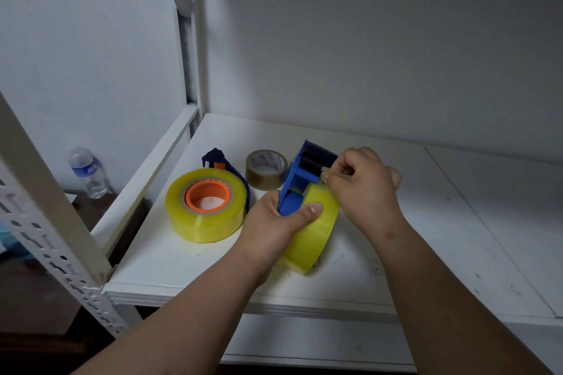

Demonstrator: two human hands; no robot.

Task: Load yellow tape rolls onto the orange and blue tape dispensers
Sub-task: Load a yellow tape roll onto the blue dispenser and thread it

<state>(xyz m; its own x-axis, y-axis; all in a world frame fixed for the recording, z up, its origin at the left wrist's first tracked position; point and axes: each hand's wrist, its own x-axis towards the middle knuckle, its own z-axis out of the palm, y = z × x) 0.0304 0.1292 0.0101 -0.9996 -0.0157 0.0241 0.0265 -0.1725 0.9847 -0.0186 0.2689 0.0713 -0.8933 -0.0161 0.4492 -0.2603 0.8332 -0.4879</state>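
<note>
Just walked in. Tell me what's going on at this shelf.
A person is loading tape at a white shelf. The left hand grips a blue plastic tape dispenser with a yellow tape roll on it, while the right hand pinches at the dispenser's front end by the black roller. Beside them lies another yellow roll on an orange-hubbed dispenser, already loaded. A brown tape roll sits behind.

Two bare forearms are seen entering from the lower edge of the frame; no sleeves, gloves, rings or watches are worn. Short, unpainted nails are shown on the left hand (pixel 275 224). A small dark mark is visible at the wrist of the right hand (pixel 367 184).
</note>
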